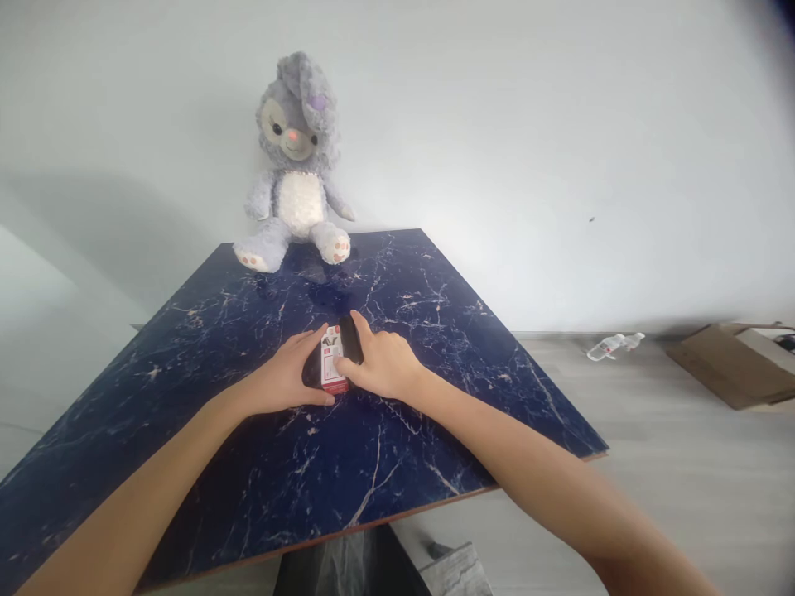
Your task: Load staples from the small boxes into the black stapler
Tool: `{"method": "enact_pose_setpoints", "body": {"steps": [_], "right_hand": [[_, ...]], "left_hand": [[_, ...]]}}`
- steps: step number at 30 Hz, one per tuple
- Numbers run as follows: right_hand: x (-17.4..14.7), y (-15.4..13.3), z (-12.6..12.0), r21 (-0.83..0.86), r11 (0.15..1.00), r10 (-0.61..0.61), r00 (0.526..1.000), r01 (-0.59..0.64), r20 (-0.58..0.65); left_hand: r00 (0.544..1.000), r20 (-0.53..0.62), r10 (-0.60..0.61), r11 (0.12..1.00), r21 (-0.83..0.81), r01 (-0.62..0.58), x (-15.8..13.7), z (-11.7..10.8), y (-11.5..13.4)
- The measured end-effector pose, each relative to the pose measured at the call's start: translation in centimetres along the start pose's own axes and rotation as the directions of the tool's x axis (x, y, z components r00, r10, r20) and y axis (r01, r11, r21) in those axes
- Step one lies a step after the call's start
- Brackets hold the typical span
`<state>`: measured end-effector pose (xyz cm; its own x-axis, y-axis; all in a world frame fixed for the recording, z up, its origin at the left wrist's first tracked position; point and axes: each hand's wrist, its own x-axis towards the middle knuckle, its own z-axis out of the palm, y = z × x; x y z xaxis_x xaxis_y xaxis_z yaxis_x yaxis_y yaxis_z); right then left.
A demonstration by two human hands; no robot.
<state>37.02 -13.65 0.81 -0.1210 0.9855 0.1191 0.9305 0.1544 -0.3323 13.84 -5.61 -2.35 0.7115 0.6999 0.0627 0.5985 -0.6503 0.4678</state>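
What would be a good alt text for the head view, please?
A person's left hand and right hand surround a small red-and-white box, with a dark item beside it, on a blue marble-patterned table. A grey-and-white plush toy sits at the table's far end, before a pale wall; a cardboard box is on the floor at right.

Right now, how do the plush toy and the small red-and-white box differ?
- Size: the plush toy is much bigger than the small box.
- Look: the toy is fluffy and greyish with a pale belly; the box is red and white with printed markings.
- Contact: the toy sits untouched at the far end of the table; the box is between the left hand and right hand.

Shared: both show some white.
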Motion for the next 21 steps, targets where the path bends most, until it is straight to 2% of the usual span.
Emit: {"method": "enact_pose_setpoints", "body": {"steps": [5, 10, 16, 21], "right_hand": [[0.0, 0.1, 0.1, -0.006, 1.0, 0.001, 1.0, -0.001, 0.002], [0.0, 0.0, 0.3, 0.011, 1.0, -0.006, 1.0, 0.006, 0.023], [0.2, 0.0, 0.6, -0.007, 1.0, 0.017, 1.0, -0.017, -0.005], [0.3, 0.2, 0.4, -0.011, 0.999, 0.038, 0.999, -0.038, -0.034]], "left_hand": [[0.999, -0.034, 0.023, 1.0, 0.012, -0.022, 0.2, 0.1, -0.2], [0.996, -0.029, 0.08, 0.997, -0.021, -0.081, 0.5, -0.6, 1.2], [0.999, -0.019, 0.051, 0.998, -0.038, -0.052, 0.7, -1.2, 2.6], [0.999, -0.043, 0.015, 1.0, 0.022, -0.014, 0.8, -0.4, 1.6]]}}
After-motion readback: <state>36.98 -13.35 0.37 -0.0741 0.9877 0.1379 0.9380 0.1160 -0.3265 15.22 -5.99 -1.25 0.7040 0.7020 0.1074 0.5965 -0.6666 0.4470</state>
